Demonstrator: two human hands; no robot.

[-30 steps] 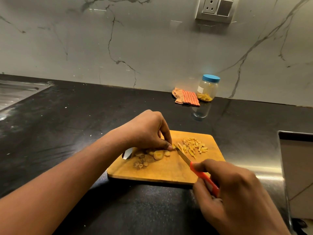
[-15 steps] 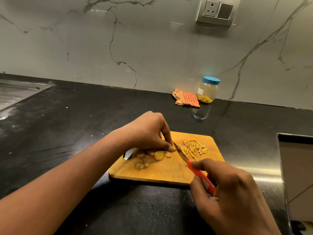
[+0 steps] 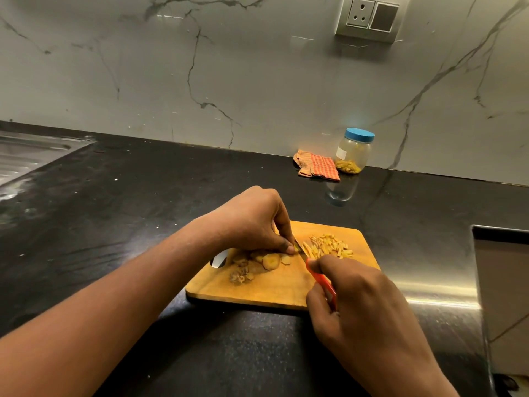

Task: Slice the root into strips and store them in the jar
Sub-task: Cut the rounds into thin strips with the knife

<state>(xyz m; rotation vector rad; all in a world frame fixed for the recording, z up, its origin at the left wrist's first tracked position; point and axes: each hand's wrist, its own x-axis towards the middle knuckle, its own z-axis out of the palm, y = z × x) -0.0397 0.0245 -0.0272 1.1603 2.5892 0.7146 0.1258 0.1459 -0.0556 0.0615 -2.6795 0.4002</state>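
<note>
A wooden cutting board [image 3: 274, 290] lies on the black counter. My left hand [image 3: 252, 222] presses a small root piece down with its fingertips near the board's middle. Round root slices [image 3: 271, 260] and peel scraps [image 3: 239, 276] lie below that hand. A heap of yellow strips [image 3: 329, 246] sits at the board's far right. My right hand [image 3: 363, 313] grips a red-handled knife [image 3: 322, 282], its blade against my left fingertips. A clear jar [image 3: 353, 151] with a blue lid stands by the wall, some strips inside.
An orange checked cloth [image 3: 317, 167] lies left of the jar. A steel sink [image 3: 25, 156] sits at the far left. A steel appliance edge [image 3: 501, 282] is at the right. A wall socket [image 3: 367, 17] is above.
My right hand and the knife have moved forward, closer to my left fingertips. My left hand stays on the root piece.
</note>
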